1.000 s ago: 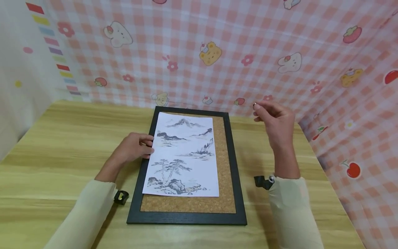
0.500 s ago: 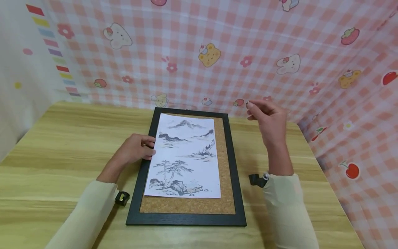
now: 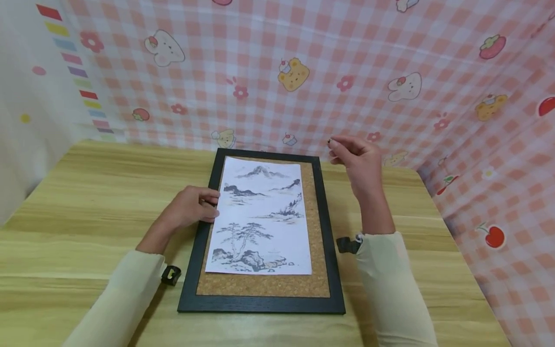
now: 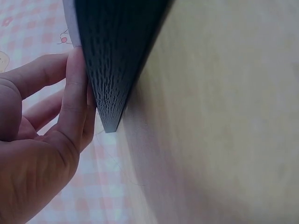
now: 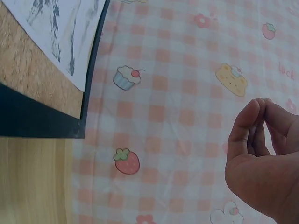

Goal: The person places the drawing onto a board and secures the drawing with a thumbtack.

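Observation:
A sheet of paper (image 3: 260,212) printed with a landscape in ink lies on a corkboard (image 3: 264,285) with a black frame (image 3: 260,304). My left hand (image 3: 188,207) grips the sheet's left edge with thumb and fingers; the left wrist view has this hand (image 4: 56,93) close against the frame's side. Up behind the board's top right corner, my right hand (image 3: 357,156) pinches a tiny dark, shiny thing (image 3: 329,141), too small to name. In the right wrist view the fingertips of that hand (image 5: 261,149) meet, and what they pinch barely shows.
The board rests on a light wooden table (image 3: 108,212). A pink checked cloth (image 3: 243,53) with printed animals and fruit hangs behind it and on the right. Black camera mounts are on both wrists, the right mount (image 3: 348,245) near the board's right edge.
My right hand has moved left towards the board, keeping the tiny thing pinched. The sheet has slid slightly right over the cork, along with my left hand.

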The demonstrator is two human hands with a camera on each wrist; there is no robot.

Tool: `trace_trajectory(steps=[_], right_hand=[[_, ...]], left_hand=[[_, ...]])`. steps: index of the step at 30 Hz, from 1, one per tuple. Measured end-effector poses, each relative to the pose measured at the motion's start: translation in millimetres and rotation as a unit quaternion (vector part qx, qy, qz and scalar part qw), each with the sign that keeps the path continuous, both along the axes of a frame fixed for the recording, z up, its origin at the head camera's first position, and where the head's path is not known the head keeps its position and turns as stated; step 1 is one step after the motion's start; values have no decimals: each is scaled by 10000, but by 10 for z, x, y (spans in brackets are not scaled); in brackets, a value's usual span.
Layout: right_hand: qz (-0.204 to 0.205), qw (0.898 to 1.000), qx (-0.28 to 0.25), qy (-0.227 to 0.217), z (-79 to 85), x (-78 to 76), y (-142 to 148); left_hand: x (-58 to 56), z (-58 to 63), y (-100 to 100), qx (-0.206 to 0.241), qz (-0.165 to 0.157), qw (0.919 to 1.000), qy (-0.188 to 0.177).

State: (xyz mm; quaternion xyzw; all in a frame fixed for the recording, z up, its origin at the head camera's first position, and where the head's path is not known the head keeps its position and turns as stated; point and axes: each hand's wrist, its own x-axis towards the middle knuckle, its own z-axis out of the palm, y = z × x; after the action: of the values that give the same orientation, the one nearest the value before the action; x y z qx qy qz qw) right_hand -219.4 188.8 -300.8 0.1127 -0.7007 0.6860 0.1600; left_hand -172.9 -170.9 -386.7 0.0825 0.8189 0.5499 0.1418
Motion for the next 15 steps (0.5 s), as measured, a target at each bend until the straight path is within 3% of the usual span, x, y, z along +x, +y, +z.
trace_trajectory(steps=[15], right_hand=[[145,9979,78,-623,-136,-166,-183]], left_hand=[[-5,-2,-19,-20,-64,10000,-3]])
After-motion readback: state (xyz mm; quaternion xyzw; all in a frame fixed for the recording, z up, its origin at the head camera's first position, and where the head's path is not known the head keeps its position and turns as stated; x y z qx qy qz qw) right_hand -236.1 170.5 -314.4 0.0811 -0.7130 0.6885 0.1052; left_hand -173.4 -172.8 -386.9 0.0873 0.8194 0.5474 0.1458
